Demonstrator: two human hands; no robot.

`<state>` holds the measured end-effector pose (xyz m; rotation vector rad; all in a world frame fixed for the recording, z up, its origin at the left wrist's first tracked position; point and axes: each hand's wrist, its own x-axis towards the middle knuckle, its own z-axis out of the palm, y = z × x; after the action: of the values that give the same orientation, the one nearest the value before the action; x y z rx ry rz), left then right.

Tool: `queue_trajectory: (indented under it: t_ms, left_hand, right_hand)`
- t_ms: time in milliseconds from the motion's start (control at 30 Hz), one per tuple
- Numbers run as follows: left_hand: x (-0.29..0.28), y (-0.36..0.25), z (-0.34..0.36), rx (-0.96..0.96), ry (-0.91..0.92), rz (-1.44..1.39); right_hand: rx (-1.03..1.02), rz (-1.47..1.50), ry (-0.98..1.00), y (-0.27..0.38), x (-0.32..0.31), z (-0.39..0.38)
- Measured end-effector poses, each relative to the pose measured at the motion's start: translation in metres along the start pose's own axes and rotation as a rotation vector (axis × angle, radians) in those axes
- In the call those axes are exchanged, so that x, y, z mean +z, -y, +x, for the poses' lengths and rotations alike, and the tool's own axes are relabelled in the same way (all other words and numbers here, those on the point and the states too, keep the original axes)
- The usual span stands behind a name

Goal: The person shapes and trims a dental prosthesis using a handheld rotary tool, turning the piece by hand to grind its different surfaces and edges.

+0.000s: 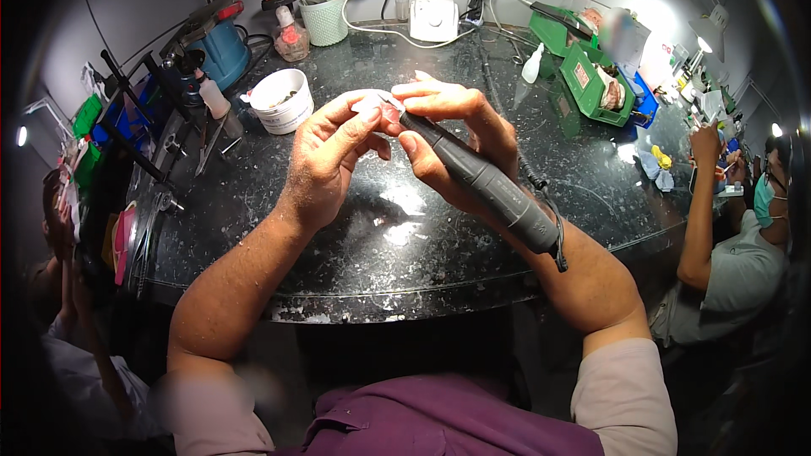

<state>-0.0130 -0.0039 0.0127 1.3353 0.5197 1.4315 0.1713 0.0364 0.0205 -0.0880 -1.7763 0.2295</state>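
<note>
Over the middle of the dark bench, my left hand (323,150) pinches a small pink and whitish piece that looks like a denture (390,114) between thumb and fingers. My right hand (483,128) is wrapped round a thick black rotary handpiece (490,186), its cord looping back near my right wrist. The handpiece's front end meets or nearly meets the pink piece; the bit is hidden by my fingers. Whitish dust speckles my left hand and forearm. Just left of that hand stands a white tub (282,103) with bits inside.
Green bins (583,89) with dental models stand at the back right, a small white dropper bottle (532,64) beside them. A white control box (434,19), textured cup (324,20) and blue machine (221,55) line the back. Metal tools lie left. Co-workers (726,262) sit at both sides.
</note>
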Motion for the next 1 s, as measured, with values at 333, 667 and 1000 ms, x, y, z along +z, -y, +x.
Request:
queue_trajectory:
  t_ms: [333,667,1000]
  left_hand:
    - [0.0019,0.0038,-0.0007,-0.017,-0.058,-0.041]
    - [0.0049,0.0032,0.0,0.013,-0.07,0.021]
    - [0.006,0.003,0.0012,0.005,-0.131,0.161]
  right_hand:
    - [0.01,-0.005,0.089,0.0016,-0.0022,0.0002]
    - [0.017,-0.042,0.108,0.0041,-0.003,-0.0002]
    - [0.065,-0.013,0.073,-0.0006,-0.0002,-0.003]
